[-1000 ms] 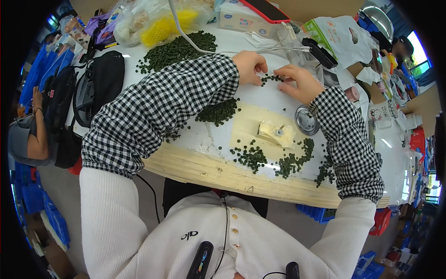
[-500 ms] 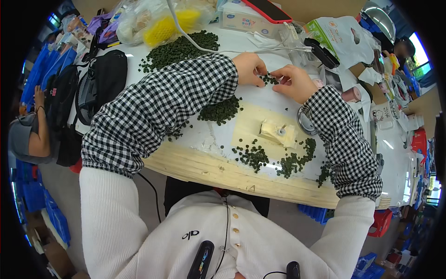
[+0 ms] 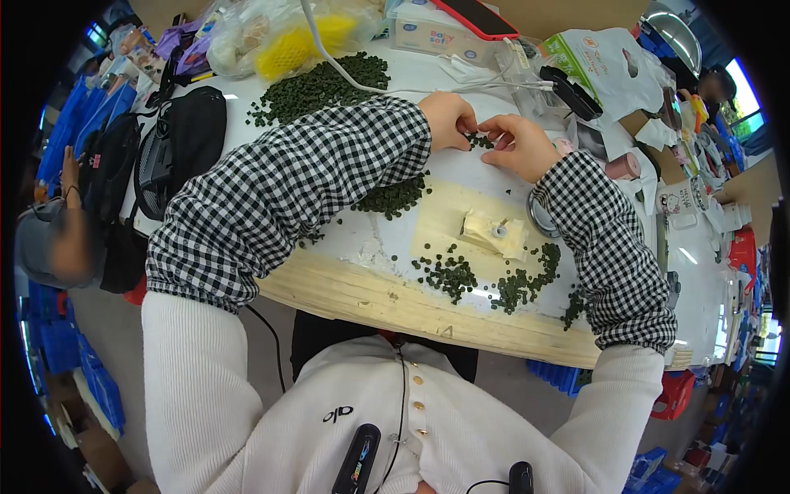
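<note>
My left hand (image 3: 449, 121) and my right hand (image 3: 521, 146) come close together over a small cluster of dark green pellet-like pieces (image 3: 479, 142) on the white table. The fingers of both are bent in a pinch; whatever is between the fingertips is too small to make out. Nearer to me, a cream-coloured block with a metal post (image 3: 494, 234) sits on a pale yellow sheet (image 3: 436, 216). Loose green pieces (image 3: 448, 276) lie along the sheet's near edge, and another pile (image 3: 395, 196) lies beside my left sleeve.
A large heap of green pieces (image 3: 325, 85) spreads at the far left, crossed by a white cable (image 3: 329, 59). Black bags (image 3: 191, 132) stand left. A red-edged phone (image 3: 473, 16) rests on a box at the back. A round metal lid (image 3: 543, 218) touches my right sleeve. Another person's arm (image 3: 72, 222) shows far left.
My left hand has shifted slightly right, closer to my right hand. My right hand stays nearly in place. The other person's arm at the far left has moved and blurred.
</note>
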Demonstrator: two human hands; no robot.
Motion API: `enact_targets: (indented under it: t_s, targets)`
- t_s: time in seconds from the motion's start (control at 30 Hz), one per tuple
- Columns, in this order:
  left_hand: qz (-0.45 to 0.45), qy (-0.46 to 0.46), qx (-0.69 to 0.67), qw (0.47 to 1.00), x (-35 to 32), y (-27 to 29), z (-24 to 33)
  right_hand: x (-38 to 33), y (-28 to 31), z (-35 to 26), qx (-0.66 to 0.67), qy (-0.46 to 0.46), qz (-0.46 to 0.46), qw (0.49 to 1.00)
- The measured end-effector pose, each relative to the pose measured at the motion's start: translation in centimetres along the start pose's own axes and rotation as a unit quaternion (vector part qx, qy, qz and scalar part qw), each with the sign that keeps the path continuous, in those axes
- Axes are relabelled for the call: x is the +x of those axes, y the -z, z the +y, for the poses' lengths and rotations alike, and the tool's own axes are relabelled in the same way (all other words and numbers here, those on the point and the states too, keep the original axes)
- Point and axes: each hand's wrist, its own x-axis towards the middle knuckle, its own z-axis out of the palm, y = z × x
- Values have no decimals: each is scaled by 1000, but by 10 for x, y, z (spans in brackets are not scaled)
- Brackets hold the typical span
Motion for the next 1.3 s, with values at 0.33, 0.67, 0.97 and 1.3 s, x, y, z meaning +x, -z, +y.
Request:
enact_targets:
  t_s: [0.33, 0.67, 0.97, 1.3]
  targets:
    - [2, 46, -15, 999, -1, -1, 0, 1, -6, -4, -22, 9, 27, 999]
    - [19, 147, -80, 986, 6, -5, 9, 14, -10, 1, 17, -27, 75, 997]
    - [18, 207, -210, 955, 10, 3, 13, 19, -1, 1, 86, -57, 61, 993]
    - [145, 249, -620, 730, 21, 19, 40, 29, 30, -27, 20, 19, 186, 982]
